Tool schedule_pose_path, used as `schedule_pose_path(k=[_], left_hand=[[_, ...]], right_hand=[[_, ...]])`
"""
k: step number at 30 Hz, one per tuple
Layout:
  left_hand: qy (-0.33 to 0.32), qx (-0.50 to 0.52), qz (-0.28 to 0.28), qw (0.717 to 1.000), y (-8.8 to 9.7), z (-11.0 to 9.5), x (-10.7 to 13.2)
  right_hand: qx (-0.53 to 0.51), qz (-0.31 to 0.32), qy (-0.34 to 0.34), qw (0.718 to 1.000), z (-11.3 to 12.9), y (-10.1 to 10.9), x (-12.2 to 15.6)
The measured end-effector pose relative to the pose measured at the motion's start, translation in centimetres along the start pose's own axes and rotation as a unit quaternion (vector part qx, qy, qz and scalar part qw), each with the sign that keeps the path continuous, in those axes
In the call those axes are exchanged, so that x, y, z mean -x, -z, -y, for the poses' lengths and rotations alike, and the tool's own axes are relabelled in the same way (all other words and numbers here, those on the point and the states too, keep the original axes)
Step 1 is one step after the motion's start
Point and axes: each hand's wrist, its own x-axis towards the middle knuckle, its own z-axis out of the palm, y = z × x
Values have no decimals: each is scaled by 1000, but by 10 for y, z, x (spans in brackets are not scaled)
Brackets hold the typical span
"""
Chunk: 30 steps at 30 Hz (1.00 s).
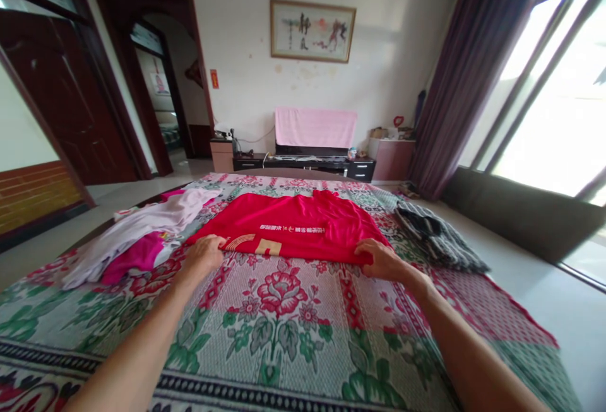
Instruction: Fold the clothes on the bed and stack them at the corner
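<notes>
Red printed shirt (293, 216): centre of frame, spread on floral blanket (284, 295).
Left hand (206, 254): pinched on its lower-left corner.
Right hand (379, 259): pinched near its lower-right corner.
Sheen: suggests light, limp, slippery; hardly fragile.
Best hold: both ends, lower edge.

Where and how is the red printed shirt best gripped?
Probably near both ends of its near edge, coming from the camera side: the red printed shirt lies spread out, that edge nearly straight, and the left hand and right hand hold it there.
</notes>
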Motion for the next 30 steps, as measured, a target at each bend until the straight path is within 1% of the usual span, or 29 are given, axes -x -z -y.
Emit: schedule_pose_path(k=[3,4,7,10,12,16,21,24,27,30], left_hand=[[26,-3,-11,1000,-4,15,0],[27,-5,-19,999,-6,18,-1],[20,-17,-32,999,-8,23,-6],[11,-28,-30,999,-6,24,-11],[8,-36,-28,999,-5,23,-13],[2,-44,-43,998,-6,22,-13],[3,-37,-56,998,-6,19,-12],[4,-39,-58,998,-4,18,-11],[9,-43,-55,998,-3,17,-9],[10,-44,-51,998,-1,15,-6]], right_hand=[[10,39,0,999,-13,4,7],[14,40,-8,999,-18,5,8],[11,46,-20,999,-27,7,10],[2,48,-12,999,-28,11,10],[9,40,-13,999,-27,13,9],[43,4,-42,998,-26,9,9],[86,-43,-47,994,-33,-1,11],[104,-60,-49,992,-37,-2,13],[112,-61,-57,990,-40,2,14],[119,-43,-61,990,-41,9,16]])
